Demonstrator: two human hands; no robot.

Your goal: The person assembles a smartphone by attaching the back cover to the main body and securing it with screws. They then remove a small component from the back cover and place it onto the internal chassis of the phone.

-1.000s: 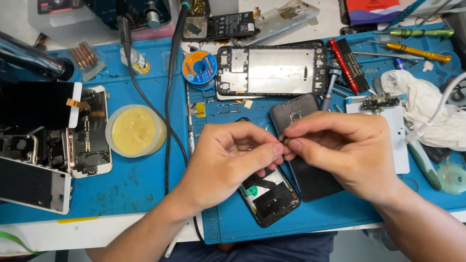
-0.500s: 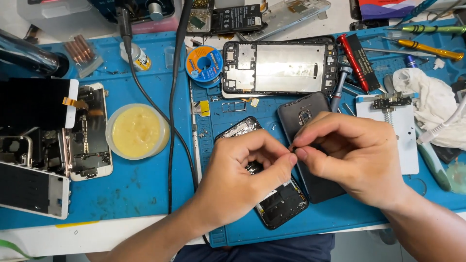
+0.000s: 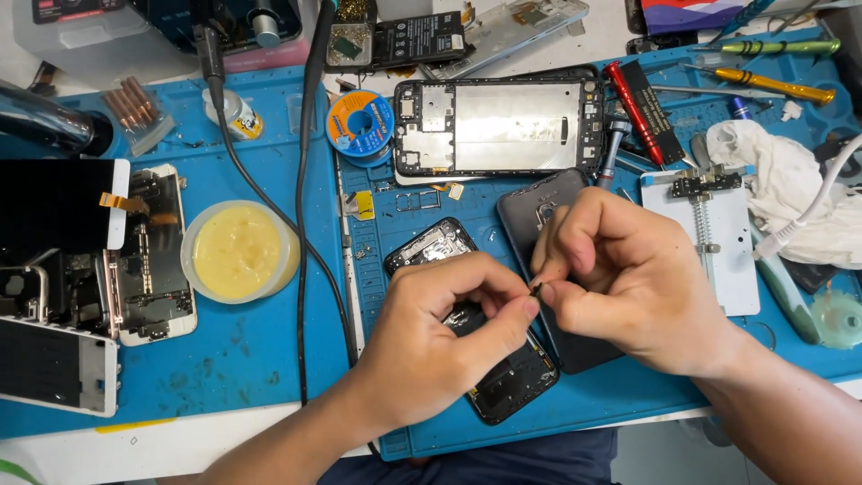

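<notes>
Blue matting (image 3: 269, 377) covers the bench under our hands. Our left hand (image 3: 440, 346) and right hand (image 3: 628, 283) meet fingertip to fingertip, both pinched closed on a tiny dark part (image 3: 536, 289) held just above an opened black phone (image 3: 476, 359) lying tilted on the mat. A dark grey back cover (image 3: 539, 211) lies beside it, partly under our right hand. A phone frame (image 3: 498, 126) sits farther back, a tub of yellow paste (image 3: 238, 251) to the left.
</notes>
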